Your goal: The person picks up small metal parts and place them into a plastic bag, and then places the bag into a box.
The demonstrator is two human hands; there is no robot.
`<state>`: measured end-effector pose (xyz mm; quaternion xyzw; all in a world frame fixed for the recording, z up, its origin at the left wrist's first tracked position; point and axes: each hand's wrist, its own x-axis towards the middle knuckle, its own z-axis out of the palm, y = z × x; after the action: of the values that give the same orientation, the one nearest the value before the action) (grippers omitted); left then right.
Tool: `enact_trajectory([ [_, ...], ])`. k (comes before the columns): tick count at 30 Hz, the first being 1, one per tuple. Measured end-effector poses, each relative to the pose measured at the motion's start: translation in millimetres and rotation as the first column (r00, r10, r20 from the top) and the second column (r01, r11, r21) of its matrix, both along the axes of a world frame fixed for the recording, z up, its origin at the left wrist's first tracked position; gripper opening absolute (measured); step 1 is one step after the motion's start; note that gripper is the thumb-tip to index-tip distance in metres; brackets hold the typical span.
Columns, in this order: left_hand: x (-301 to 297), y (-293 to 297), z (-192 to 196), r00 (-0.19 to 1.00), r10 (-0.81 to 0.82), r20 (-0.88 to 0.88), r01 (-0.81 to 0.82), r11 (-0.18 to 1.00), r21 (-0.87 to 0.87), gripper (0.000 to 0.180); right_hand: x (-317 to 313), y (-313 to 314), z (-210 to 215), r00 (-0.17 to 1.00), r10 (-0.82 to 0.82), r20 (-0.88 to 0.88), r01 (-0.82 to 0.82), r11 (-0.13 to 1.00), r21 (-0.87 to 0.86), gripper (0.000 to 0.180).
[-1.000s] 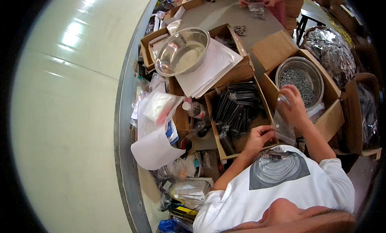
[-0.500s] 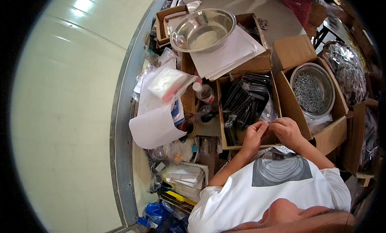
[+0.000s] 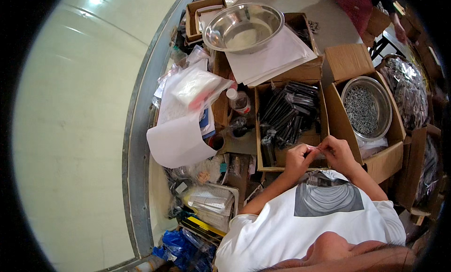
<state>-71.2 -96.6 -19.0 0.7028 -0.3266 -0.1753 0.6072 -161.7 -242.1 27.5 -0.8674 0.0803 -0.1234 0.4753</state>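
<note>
Both hands meet over the near edge of an open cardboard box [image 3: 327, 117]. My left hand [image 3: 297, 159] is closed in a pinch, and my right hand [image 3: 339, 154] pinches from the other side. Between the fingertips runs a thin pale strip with a pinkish edge, apparently a small clear plastic bag [image 3: 313, 148] folded up; its contents cannot be made out. Just beyond the hands, the box holds a pile of black strip-like pieces in clear wrapping [image 3: 291, 105].
To the right, a steel bowl of screws [image 3: 361, 107] sits in another cardboard box [image 3: 386, 165]. An empty steel basin [image 3: 244, 30] rests on paper sheets [image 3: 268, 60] at the back. Leftward are a plastic bottle [image 3: 239, 102], a bag-topped paper stack [image 3: 176, 143] and a metal-framed edge [image 3: 134, 154].
The clear bag stood spread above my fingertips; now only a narrow folded strip shows between them. My hands have shifted slightly nearer to me. A person's arm has appeared at the far right.
</note>
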Motion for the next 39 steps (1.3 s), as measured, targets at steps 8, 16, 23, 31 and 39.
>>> enact_trajectory([
  [8,-2.0,5.6,-2.2,0.999,0.032,0.032,-0.040,0.960,0.278,0.018,13.1,8.9,-10.9,0.982,0.183,0.055,-0.145,0.899,-0.412,0.019],
  [16,39.0,41.6,-2.1,0.958,0.120,0.260,-0.200,0.932,0.304,0.012,37.2,3.0,5.2,0.812,0.565,-0.147,-0.578,0.744,-0.335,0.020],
  [23,45.4,69.4,-13.5,0.996,0.092,-0.012,-0.088,0.974,0.209,0.014,112.9,-21.7,-65.9,0.586,-0.040,-0.809,-0.762,0.313,-0.567,0.016],
  [31,49.6,92.9,-1.8,0.981,0.190,-0.026,-0.186,0.975,0.125,0.021,127.6,-22.5,-77.9,0.585,0.114,-0.803,-0.811,0.046,-0.584,0.012],
  [39,55.2,105.7,18.4,0.944,0.285,-0.163,-0.270,0.957,0.110,0.022,127.7,-8.2,-58.3,0.670,0.457,-0.585,-0.740,0.352,-0.573,0.027],
])
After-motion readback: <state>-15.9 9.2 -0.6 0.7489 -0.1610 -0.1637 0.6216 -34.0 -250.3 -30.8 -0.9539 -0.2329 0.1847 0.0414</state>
